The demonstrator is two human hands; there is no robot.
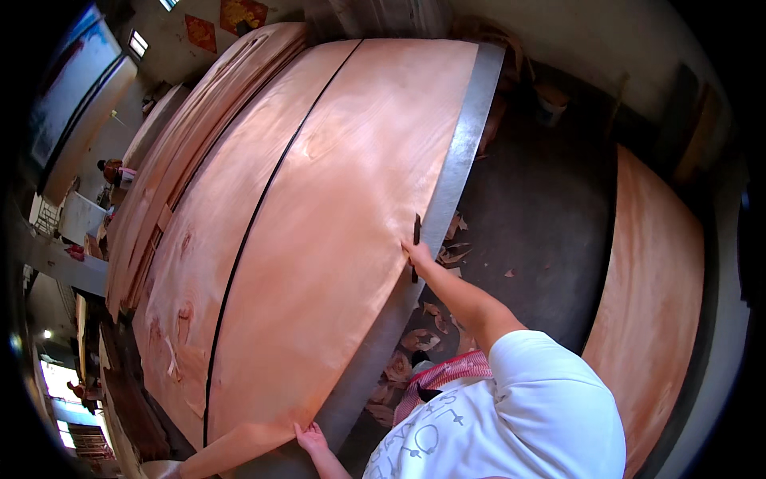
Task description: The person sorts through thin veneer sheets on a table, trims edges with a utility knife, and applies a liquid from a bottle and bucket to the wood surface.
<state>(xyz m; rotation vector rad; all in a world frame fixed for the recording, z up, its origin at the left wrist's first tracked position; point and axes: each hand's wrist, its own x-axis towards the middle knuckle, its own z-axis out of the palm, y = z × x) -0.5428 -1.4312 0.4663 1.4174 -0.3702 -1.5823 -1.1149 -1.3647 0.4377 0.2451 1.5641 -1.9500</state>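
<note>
The left hand's fingers pinch the near edge of a broad, thin reddish wood sheet. The right hand's fingers curl around a dark bar at the sheet's right edge. The sheet lies on a bench with a grey border, crossed by 1 black line. Scraps litter the floor; stacked sheets rise at left.

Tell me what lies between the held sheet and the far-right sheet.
Head view: beyond the held sheet come a grey strip, wood scraps and dark floor, partly hidden by right arm and torso.
</note>
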